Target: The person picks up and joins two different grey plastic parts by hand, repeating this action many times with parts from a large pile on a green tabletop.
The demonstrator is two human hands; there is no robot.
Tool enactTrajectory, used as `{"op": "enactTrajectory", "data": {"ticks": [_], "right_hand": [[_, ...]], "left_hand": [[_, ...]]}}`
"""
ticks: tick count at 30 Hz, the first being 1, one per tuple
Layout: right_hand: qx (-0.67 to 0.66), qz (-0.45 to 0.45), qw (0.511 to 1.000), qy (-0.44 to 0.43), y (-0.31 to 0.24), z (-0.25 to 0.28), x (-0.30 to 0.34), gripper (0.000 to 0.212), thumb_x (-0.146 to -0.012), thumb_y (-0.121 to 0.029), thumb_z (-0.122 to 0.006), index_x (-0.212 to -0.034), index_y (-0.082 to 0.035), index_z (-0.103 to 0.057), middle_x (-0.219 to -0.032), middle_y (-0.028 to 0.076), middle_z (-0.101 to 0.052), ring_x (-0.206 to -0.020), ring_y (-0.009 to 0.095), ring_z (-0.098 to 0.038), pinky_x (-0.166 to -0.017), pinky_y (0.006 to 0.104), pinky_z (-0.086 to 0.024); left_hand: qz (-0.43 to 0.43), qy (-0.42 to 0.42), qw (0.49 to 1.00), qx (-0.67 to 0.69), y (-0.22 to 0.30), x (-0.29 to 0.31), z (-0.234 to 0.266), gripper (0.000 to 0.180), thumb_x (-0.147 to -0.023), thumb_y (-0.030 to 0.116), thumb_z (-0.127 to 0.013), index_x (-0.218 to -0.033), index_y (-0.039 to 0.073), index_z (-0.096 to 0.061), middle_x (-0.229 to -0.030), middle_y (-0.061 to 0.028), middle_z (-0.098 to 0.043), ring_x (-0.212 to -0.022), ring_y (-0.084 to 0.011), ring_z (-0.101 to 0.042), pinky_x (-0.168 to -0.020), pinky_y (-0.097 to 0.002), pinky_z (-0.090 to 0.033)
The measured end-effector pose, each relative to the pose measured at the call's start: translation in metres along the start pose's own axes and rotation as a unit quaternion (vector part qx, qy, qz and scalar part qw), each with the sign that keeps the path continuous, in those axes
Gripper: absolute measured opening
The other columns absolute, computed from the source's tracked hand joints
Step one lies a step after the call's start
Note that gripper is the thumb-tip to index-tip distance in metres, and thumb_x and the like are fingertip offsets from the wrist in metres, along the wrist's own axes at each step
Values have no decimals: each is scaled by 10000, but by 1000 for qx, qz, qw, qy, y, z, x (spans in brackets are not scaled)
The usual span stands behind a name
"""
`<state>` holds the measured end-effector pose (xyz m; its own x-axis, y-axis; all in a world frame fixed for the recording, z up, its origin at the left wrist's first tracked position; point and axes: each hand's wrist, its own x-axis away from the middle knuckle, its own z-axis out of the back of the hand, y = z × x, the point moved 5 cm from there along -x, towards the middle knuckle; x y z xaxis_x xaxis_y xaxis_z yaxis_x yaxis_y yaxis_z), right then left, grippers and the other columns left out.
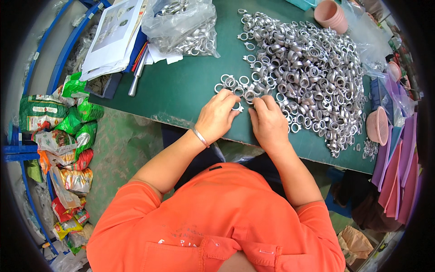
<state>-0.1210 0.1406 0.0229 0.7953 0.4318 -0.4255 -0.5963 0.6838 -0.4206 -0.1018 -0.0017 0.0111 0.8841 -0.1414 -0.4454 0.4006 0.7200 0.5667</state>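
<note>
A large heap of silver metal rings, each with small lugs on its side, covers the right half of the green table. A looser cluster of rings lies at the near middle. My left hand, with a metal bangle on its wrist, is closed at the near side of that cluster. Between its thumb and fingers shows one metal ring. My right hand is curled beside the heap's left edge, its fingertips next to another ring; what they pinch, if anything, is hidden.
A clear plastic bag of rings stands at the far left, beside papers and a metal-handled tool. Pink stacked cups and a pink basket edge the right side. Colourful packages fill the shelf on the left.
</note>
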Motion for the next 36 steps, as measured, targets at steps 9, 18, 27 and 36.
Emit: {"op": "enactTrajectory", "data": {"ticks": [9, 18, 27, 36], "right_hand": [[-504, -325, 794, -102, 24, -11, 27, 151, -862, 29, -503, -1004, 0, -547, -873, 47, -601, -687, 139, -596, -546, 268, -479], [-244, 81, 947, -192, -29, 11, 58, 231, -726, 14, -615, -954, -19, -586, -927, 133, -551, -859, 296, -593, -700, 368, -506], [60, -38, 997, 41, 19, 29, 22, 187, -739, -91, -696, -886, -34, -595, -898, 107, -550, -821, 303, -531, -683, 400, -421], [-113, -34, 992, 46, 18, 26, 42, 170, -695, -49, -758, -811, -55, -634, -960, 107, -568, -836, 262, -561, -687, 335, -448]], "left_hand": [[393, -85, 693, 598, -10, 33, -10, 179, -941, 91, -554, -1095, 1, -562, -932, -85, -657, -778, -136, -640, -693, -256, -538], [193, -278, 904, 261, 19, 59, 8, 140, -808, 65, -686, -925, 4, -640, -785, -37, -630, -631, -82, -591, -555, -227, -483], [47, -15, 995, 87, 21, -13, 7, 303, -782, 60, -687, -1055, 6, -565, -955, -110, -514, -655, -189, -554, -591, -317, -469], [157, -41, 964, 211, -5, -6, -25, 235, -787, 31, -720, -967, 2, -571, -826, -61, -621, -666, -105, -625, -590, -249, -512]]}}
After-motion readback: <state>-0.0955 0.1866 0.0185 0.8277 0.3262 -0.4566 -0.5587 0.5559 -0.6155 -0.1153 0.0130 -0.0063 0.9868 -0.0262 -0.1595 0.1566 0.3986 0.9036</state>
